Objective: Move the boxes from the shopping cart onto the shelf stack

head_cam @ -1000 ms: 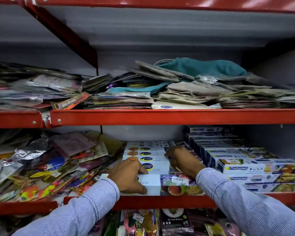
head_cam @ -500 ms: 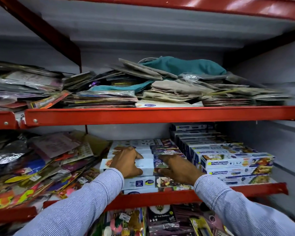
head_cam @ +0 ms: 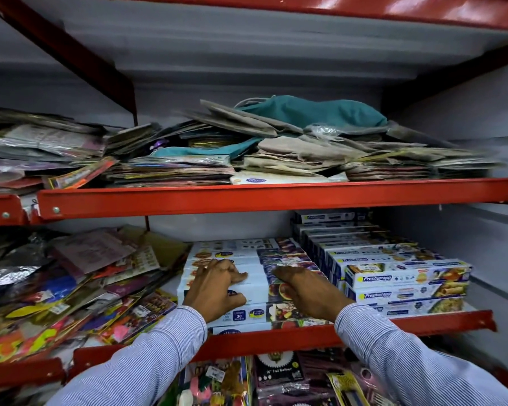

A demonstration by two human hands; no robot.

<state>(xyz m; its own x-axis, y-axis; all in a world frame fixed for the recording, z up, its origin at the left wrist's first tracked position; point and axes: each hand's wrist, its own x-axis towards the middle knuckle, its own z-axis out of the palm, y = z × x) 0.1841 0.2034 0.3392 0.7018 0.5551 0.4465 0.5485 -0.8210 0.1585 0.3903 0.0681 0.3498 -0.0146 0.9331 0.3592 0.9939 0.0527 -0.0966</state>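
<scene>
The white foil boxes (head_cam: 255, 288) with fruit pictures on their right ends lie flat in a stack on the red shelf (head_cam: 276, 338), top box directly beneath the fingers (head_cam: 217, 266) of both hands.

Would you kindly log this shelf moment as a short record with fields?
left hand: resting on top of the white box stack
right hand: flat on the same stack, right end
neighbours: Freshwrapp boxes to the right, loose packets to the left
shelf edge: red rail
shelf above: folded bags and packets
cart: not in view
</scene>
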